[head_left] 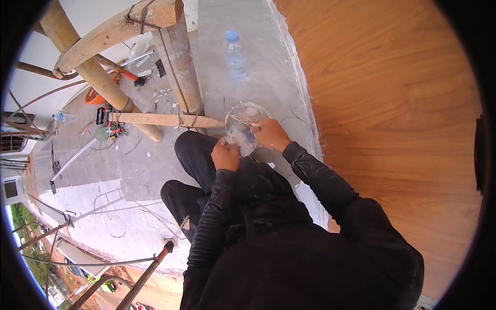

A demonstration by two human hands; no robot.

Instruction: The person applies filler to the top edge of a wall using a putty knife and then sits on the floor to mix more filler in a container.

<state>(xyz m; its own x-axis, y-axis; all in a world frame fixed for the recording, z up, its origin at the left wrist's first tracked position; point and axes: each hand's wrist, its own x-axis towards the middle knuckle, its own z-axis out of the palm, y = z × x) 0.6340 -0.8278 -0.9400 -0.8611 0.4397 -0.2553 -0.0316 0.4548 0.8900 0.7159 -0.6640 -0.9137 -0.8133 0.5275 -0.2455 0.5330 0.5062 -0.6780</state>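
A round, clear-walled tub (228,118) stands in front of my knees. Whitish, fluffy or fibrous material (238,135) fills part of it and bulges over the near rim. My left hand (226,156) is closed at the tub's near left side, its fingertips against the whitish material. From the right, my right hand (270,134) reaches over the rim with its fingers pinched together. A thin, pale, stick-like strand (241,121) runs from those fingers across the tub. Exactly what either hand grips is too small to make out.
Beyond the tub stands a water bottle (235,57) with a blue cap. A tied wooden pole frame (175,62) rises at the upper left. Tools, an orange item (94,96) and scraps lie on the grey floor (155,175). A wood-grain panel (392,103) borders my right.
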